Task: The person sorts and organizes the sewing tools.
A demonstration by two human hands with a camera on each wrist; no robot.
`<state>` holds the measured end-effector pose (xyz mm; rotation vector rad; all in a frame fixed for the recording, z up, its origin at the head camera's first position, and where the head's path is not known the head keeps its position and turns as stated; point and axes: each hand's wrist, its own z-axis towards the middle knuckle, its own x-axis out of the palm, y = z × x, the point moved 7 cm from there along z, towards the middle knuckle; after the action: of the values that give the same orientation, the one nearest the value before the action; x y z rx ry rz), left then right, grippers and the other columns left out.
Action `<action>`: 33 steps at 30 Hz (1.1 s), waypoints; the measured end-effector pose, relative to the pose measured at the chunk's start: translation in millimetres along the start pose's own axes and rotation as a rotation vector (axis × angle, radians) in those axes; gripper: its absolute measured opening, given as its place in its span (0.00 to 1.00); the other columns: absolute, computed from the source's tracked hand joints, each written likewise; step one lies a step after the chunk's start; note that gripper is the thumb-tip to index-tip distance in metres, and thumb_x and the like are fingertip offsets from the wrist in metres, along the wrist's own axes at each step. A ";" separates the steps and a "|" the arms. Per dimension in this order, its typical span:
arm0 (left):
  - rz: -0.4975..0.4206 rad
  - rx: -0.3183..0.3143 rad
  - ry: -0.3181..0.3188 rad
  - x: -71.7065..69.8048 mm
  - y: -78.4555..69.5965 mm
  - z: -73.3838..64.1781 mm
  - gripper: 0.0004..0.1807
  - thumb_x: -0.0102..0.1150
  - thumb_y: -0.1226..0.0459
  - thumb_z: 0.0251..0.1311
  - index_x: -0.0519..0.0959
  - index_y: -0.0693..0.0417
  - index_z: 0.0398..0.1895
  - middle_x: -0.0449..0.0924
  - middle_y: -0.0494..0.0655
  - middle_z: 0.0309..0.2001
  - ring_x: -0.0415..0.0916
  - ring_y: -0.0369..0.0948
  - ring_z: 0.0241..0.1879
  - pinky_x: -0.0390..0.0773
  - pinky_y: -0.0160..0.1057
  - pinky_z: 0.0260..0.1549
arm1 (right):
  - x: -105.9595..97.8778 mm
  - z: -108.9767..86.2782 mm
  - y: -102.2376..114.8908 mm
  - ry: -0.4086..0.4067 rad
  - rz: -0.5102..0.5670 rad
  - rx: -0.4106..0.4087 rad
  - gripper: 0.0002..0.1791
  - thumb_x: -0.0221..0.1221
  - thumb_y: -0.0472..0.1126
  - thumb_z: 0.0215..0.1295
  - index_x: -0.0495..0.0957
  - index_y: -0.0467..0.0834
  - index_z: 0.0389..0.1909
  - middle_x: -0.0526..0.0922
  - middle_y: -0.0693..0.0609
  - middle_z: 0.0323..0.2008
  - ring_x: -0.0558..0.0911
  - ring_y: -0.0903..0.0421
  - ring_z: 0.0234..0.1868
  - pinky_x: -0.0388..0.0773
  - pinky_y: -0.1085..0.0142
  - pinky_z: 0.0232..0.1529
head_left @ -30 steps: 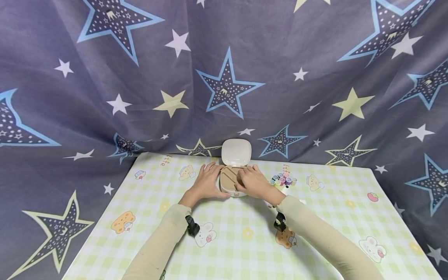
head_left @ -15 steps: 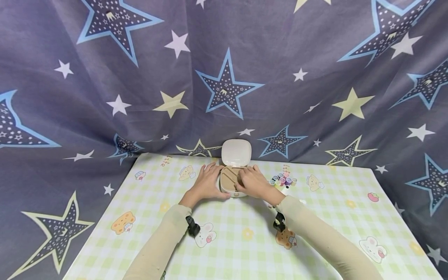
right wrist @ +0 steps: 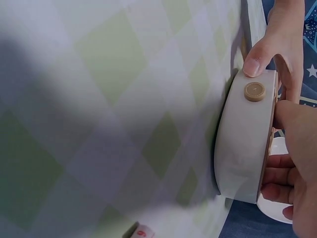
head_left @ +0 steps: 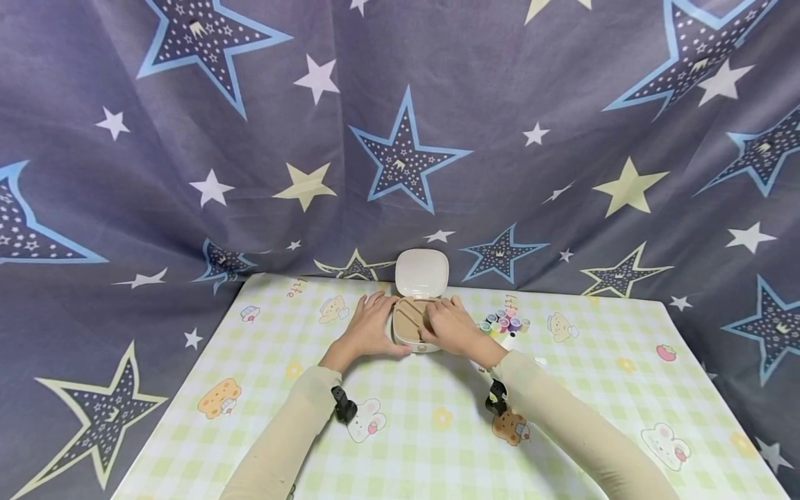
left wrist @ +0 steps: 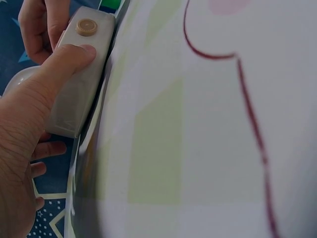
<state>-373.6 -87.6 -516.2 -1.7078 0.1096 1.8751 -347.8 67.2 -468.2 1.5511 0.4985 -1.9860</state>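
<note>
A white box (head_left: pixel 411 343) with rounded corners sits at the table's far side, its white lid (head_left: pixel 422 273) raised behind it. A tan tray (head_left: pixel 407 323) with thin dividers fills its inside. On the front wall is a round tan button (right wrist: pixel 255 91). My left hand (head_left: pixel 367 328) grips the box's left side, thumb pressed on the front near the button and fingers round the side. Over the right half of the tray, my right hand (head_left: pixel 455 325) has its fingers curled down past the rim. Whatever may lie between those fingers is hidden.
Several small coloured spools (head_left: pixel 514 323), apparently thread, are clustered right of the box. A pinkish strip with a printed numeral (right wrist: pixel 142 231) shows at the right wrist view's bottom edge. The tablecloth (head_left: pixel 406 444) is green-checked; a starry curtain (head_left: pixel 500 194) hangs behind the table.
Both hands and the box stay nearly where they were. The right wrist and forearm shift very slightly to the left.
</note>
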 end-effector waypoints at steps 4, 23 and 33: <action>-0.002 0.005 -0.005 -0.4 -0.2 -0.7 0.65 0.75 0.31 0.34 0.63 0.51 0.76 0.69 0.52 0.72 0.53 0.55 0.78 0.48 0.66 0.75 | 1.9 0.3 0.2 0.004 0.001 0.001 0.12 0.62 0.47 0.68 0.73 0.45 0.31 0.77 0.51 0.28 0.73 0.51 0.33 0.61 0.56 0.41; -0.017 -0.002 0.008 1.8 0.5 -3.1 0.66 0.74 0.31 0.36 0.61 0.53 0.77 0.67 0.53 0.73 0.52 0.56 0.78 0.47 0.66 0.75 | -1.2 -0.9 3.3 -0.013 -0.040 0.010 0.11 0.61 0.47 0.66 0.72 0.45 0.31 0.78 0.50 0.31 0.76 0.48 0.39 0.62 0.55 0.42; -0.038 -0.015 0.020 1.9 1.6 -3.5 0.67 0.72 0.29 0.37 0.59 0.54 0.78 0.64 0.55 0.75 0.54 0.56 0.77 0.48 0.62 0.76 | -9.5 -2.6 2.2 -0.129 -0.035 -0.010 0.11 0.64 0.45 0.63 0.72 0.45 0.32 0.79 0.49 0.31 0.76 0.46 0.41 0.64 0.55 0.43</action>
<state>-371.3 -89.8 -519.2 -1.7271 0.0711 1.8359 -342.8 69.1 -459.6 1.4062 0.4858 -2.0912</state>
